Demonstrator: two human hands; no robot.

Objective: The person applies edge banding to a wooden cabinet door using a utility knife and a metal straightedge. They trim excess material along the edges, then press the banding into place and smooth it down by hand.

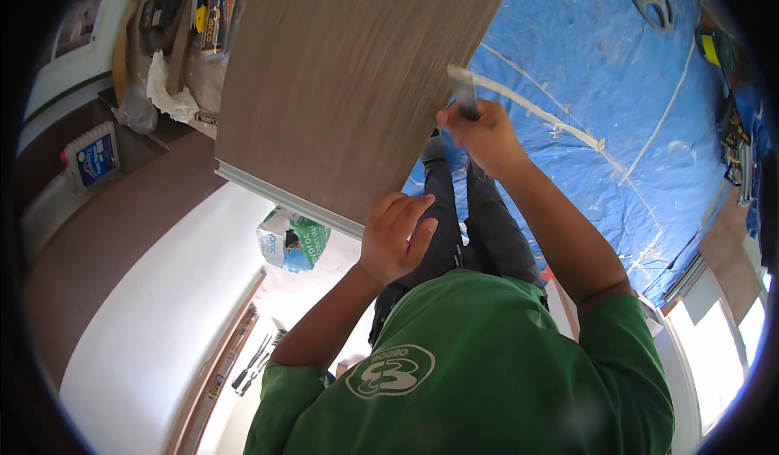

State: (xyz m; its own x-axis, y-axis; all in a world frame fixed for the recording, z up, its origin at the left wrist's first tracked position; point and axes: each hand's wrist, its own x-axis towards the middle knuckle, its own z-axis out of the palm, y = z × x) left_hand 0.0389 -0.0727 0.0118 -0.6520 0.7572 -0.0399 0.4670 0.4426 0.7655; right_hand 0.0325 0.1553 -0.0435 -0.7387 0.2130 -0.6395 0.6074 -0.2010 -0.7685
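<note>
The person's right hand (pixel 487 137) is closed around a grey blade-like tool (pixel 465 99), its fingers wrapped about the lower end while the blade points up and away from the body, blurred. Just left of that hand runs the long edge of a brown wood-grain panel (pixel 341 81); the blade is beside this edge, and whether they touch cannot be told. A pale, narrow strip (pixel 531 107) stretches from near the blade's upper end out to the right of the hand, above a blue sheet (pixel 600 65) spread below.

The left hand (pixel 395 237) is at the panel's near corner, fingers loosely bent and thumb standing apart from them, with nothing seen in its grasp. Its fingers overlap the corner in view, but contact cannot be made out. A light grey edge profile (pixel 284 197) runs along the panel's near end, leftward from this hand.

Below that profile, left of the left hand, is a crumpled green-and-white bag (pixel 296 240); its contents are unclear. Much farther left is a white ribbed container (pixel 96 159) with a blue label and a red cap, its contents hidden. A clear plastic bag (pixel 135 116) lies beyond it.
</note>
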